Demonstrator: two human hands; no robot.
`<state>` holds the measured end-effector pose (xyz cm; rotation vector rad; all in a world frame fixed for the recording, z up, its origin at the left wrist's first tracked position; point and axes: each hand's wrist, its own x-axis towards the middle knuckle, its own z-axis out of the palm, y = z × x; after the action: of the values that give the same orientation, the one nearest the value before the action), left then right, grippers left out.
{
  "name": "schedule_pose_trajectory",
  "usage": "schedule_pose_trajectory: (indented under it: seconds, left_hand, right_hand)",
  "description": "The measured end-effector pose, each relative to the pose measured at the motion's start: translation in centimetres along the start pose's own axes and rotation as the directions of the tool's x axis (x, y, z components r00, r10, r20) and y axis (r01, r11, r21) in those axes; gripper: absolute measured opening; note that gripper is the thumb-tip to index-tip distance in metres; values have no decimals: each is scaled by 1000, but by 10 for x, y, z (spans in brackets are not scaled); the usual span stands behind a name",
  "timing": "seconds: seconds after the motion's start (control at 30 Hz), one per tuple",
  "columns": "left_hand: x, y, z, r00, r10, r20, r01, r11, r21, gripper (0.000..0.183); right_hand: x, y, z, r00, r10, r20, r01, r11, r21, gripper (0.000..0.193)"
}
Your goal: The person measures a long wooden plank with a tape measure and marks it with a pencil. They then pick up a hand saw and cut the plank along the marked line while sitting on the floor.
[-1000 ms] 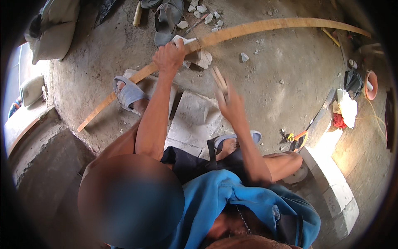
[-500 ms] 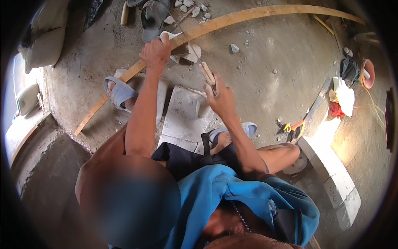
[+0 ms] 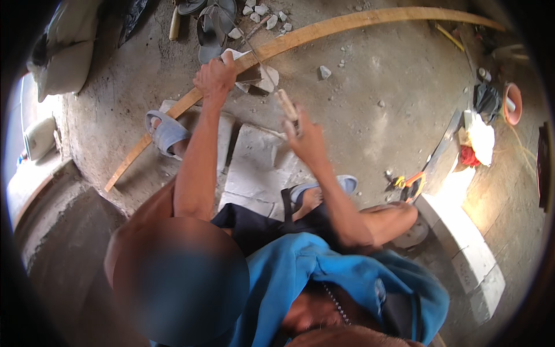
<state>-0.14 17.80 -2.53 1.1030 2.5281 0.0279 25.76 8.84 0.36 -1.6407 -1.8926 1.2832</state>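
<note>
A long wooden strip runs across the floor, looking curved in the fisheye view. My left hand is closed around it left of the middle. Under my sandaled left foot lies its near left part. My right hand grips the light wooden handle of a handsaw, slightly blurred by motion. Its thin blade crosses the strip just right of my left hand, slanting away to the upper left. A pale broken block sits beneath the strip by the blade. How deep the blade sits in the wood cannot be told.
White blocks lie between my feet, more at the right. Grey sandals and stone chunks are at the far side. An orange-handled tool, a long saw blade and a pinkish bucket lie right.
My right hand and the saw handle have shifted slightly, the handle a little lower and left. My left hand still holds the strip in nearly the same spot.
</note>
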Motion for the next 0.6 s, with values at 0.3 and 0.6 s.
schedule_pose_trajectory:
  seconds: [0.3, 0.6]
  left_hand:
    - [-8, -8, -2, 999, -14, -37, 15, 1000, 11, 67]
    - [2, -17, 7, 999, 29, -19, -28, 999, 34, 70]
  right_hand:
    - [-141, 4, -51, 998, 60, 15, -61, 993, 97, 55]
    - [-60, -10, -16, 999, 26, -25, -24, 998, 52, 55]
